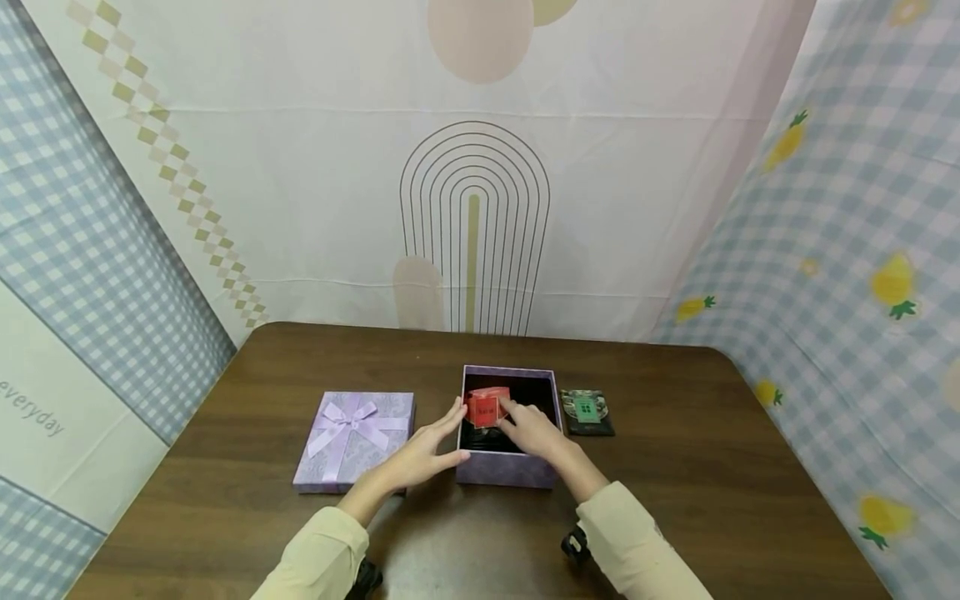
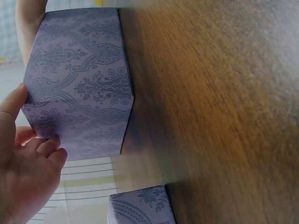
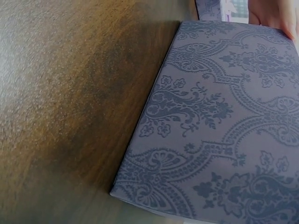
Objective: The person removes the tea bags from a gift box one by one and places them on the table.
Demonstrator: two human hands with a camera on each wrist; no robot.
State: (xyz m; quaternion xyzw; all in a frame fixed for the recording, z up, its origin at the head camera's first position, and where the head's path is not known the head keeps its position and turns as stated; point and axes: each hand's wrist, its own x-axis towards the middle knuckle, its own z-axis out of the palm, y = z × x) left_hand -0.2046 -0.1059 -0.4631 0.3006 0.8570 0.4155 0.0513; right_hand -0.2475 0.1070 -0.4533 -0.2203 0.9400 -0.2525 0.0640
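Observation:
In the head view an uncovered purple patterned box (image 1: 506,469) stands mid-table, its inside dark. My right hand (image 1: 534,432) reaches over its right side and pinches a small red packet (image 1: 484,412) within the box. My left hand (image 1: 416,460) rests against the box's left side, fingers along the wall and thumb at the front corner. The left wrist view shows the left hand (image 2: 28,177) touching the patterned box (image 2: 79,70). From the right wrist the box wall (image 3: 210,116) hides the right hand and the packet.
A purple lid with a ribbon bow (image 1: 348,433) lies left of the box. To its right is a black packet with a green label (image 1: 588,412). The brown wooden table (image 1: 675,517) meets a hanging printed cloth (image 1: 330,208) at the back.

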